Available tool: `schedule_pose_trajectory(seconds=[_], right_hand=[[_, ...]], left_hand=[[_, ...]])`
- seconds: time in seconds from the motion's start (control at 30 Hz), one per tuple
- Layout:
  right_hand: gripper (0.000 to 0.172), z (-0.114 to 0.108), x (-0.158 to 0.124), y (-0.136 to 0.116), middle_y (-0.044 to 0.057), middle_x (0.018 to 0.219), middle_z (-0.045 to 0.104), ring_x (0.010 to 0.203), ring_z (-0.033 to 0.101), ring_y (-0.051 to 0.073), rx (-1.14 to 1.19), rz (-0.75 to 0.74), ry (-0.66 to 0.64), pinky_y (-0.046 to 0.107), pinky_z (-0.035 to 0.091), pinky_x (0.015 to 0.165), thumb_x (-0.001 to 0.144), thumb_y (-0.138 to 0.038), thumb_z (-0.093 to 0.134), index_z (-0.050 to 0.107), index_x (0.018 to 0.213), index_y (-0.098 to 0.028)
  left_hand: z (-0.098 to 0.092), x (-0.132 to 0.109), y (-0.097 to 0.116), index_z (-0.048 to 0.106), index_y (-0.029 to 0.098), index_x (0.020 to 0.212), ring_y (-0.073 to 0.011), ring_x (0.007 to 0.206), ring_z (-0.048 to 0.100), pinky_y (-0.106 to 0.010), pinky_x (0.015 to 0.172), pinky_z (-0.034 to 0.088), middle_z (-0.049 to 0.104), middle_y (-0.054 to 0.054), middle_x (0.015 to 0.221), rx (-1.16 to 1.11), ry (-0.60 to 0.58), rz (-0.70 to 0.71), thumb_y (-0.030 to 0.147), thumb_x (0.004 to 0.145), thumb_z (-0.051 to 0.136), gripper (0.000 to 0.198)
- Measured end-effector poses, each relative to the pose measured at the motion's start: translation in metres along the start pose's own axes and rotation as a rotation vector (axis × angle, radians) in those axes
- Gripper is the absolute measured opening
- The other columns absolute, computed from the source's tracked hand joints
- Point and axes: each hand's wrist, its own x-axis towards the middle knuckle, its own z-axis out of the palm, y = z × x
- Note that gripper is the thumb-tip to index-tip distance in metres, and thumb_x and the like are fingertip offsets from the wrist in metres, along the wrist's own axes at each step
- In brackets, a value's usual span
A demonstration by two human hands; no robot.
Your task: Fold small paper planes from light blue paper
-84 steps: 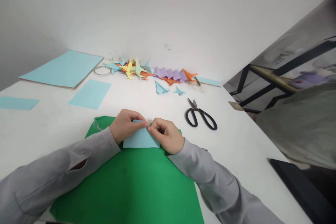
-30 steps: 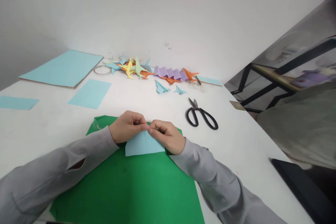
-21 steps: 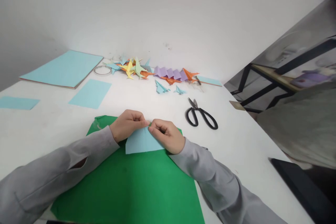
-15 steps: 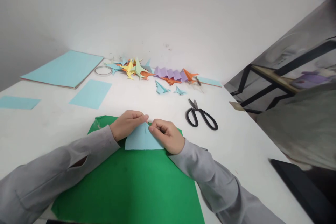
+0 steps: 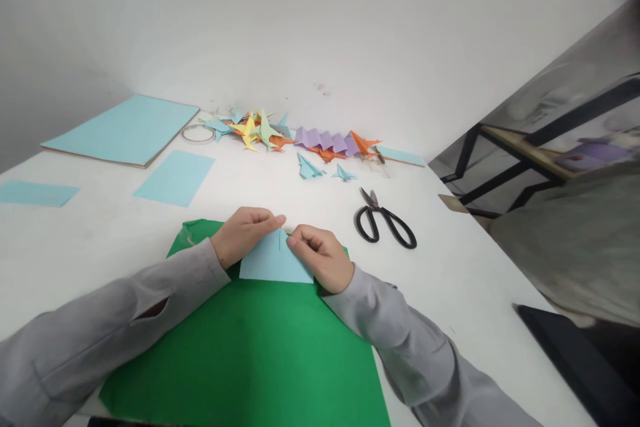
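Note:
A light blue piece of folded paper [image 5: 277, 261] is held over the green sheet [image 5: 255, 347], with its straight edge toward me and its narrow top at the far side. A short crease line runs down from that top. My left hand [image 5: 245, 233] is closed on the paper's upper left edge, thumb and fingertips pinched by the tip. On the right edge, my right hand [image 5: 323, 255] pinches the paper with curled fingers. Both hands partly cover its sides.
Black-handled scissors [image 5: 384, 217] lie right of my hands, blades slightly apart. Light blue paper sheets [image 5: 175, 178] and a roll of tape [image 5: 199, 133] are at the left. Colourful folded paper figures [image 5: 260, 130] and a purple pleated strip [image 5: 327, 140] line the wall. A black flat object [image 5: 570, 353] is at right.
The paper's near edge has lifted slightly and tilts a little on the right. Both hands keep their pinch with barely any shift.

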Motion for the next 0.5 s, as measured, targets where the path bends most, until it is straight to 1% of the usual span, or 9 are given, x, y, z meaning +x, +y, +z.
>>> schedule_pose_trajectory(seconds=[0.1,0.2,0.3,0.37,0.43,0.5], right_hand=[[0.030,0.0006,0.0005,0.0028,-0.006,0.048,0.031,0.045,0.027,0.007,0.004,-0.001,0.039,0.021,0.022,0.041,0.077,-0.042,0.046,0.042,0.058,-0.019],[0.031,0.0010,0.0006,0.0037,-0.006,0.049,0.032,0.047,0.028,0.008,-0.001,-0.005,0.053,0.021,0.023,0.042,0.077,-0.043,0.046,0.044,0.059,-0.018],[0.033,0.0014,0.0002,0.0027,-0.006,0.050,0.032,0.047,0.029,0.008,0.014,0.005,0.044,0.022,0.023,0.042,0.077,-0.045,0.047,0.044,0.058,-0.018],[0.033,0.0018,-0.0001,0.0016,-0.006,0.049,0.033,0.046,0.028,0.008,0.036,0.021,0.032,0.022,0.023,0.042,0.076,-0.046,0.048,0.045,0.059,-0.018],[0.031,0.0022,0.0000,0.0009,-0.006,0.049,0.034,0.045,0.029,0.007,0.048,0.030,0.013,0.022,0.023,0.042,0.075,-0.045,0.050,0.046,0.060,-0.018],[0.030,0.0022,0.0004,0.0010,-0.007,0.048,0.035,0.045,0.029,0.007,0.047,0.023,0.007,0.022,0.023,0.043,0.075,-0.044,0.052,0.048,0.061,-0.017]], left_hand=[[-0.0011,0.0010,-0.0025,0.058,0.013,0.063,-0.0099,0.054,0.044,-0.022,0.049,0.035,0.051,0.002,0.057,0.034,0.001,0.032,0.037,0.061,0.064,0.024],[-0.0019,0.0015,-0.0044,0.059,0.013,0.068,-0.0112,0.057,0.048,-0.023,0.051,0.038,0.054,0.002,0.060,-0.004,-0.011,0.054,0.032,0.057,0.067,0.023],[-0.0013,0.0005,-0.0039,0.058,0.013,0.066,-0.0104,0.056,0.047,-0.023,0.050,0.038,0.053,0.002,0.057,-0.008,-0.002,0.056,0.027,0.055,0.067,0.020],[0.0004,-0.0013,-0.0026,0.057,0.014,0.067,-0.0104,0.057,0.047,-0.023,0.052,0.038,0.054,0.003,0.059,-0.008,-0.010,0.081,0.023,0.055,0.067,0.018],[0.0030,-0.0034,-0.0012,0.056,0.015,0.069,-0.0105,0.059,0.049,-0.023,0.054,0.039,0.056,0.003,0.061,-0.004,-0.027,0.121,0.020,0.053,0.067,0.020],[0.0058,-0.0053,-0.0005,0.053,0.016,0.072,-0.0095,0.056,0.047,-0.022,0.053,0.038,0.055,0.004,0.060,0.015,-0.023,0.130,0.018,0.052,0.067,0.025]])
